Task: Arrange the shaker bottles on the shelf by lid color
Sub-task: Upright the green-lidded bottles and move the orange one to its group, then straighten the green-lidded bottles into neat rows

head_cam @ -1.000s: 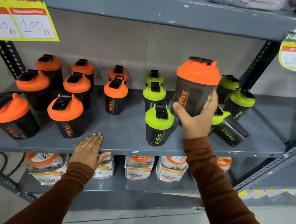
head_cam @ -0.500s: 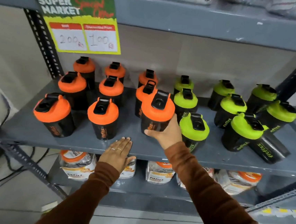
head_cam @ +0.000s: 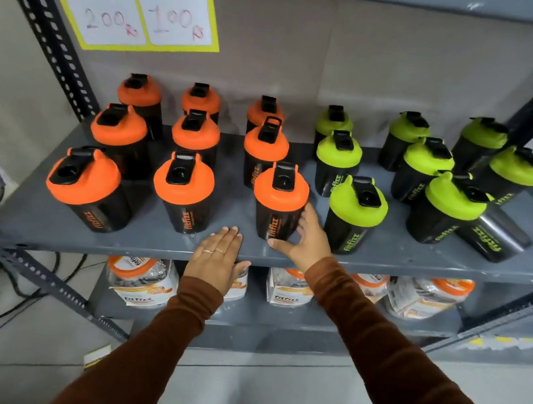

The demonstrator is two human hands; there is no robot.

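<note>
Orange bottle [head_cam: 278, 203] is now down on the shelf [head_cam: 157, 245]; right hand [head_cam: 303, 241] fingers loosely wrap it, left hand [head_cam: 217, 259] flat, open. Risk: withdrawing fingers clip the green bottle [head_cam: 353, 216] just right, toppling it.

Glossy plastic shaker bottles [head_cam: 279, 209], matt painted metal shelf [head_cam: 157, 243], paper price sign [head_cam: 137, 10]

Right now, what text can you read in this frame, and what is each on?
"200" and "100": handwritten on the price sign.
"Discounted Price": sign's right red header; left header blurred.
"fitfizz": shaker bottle at the right hand, and neighbouring bottles.
"fitfizz": jar on the lower shelf; smaller print unreadable.
</note>
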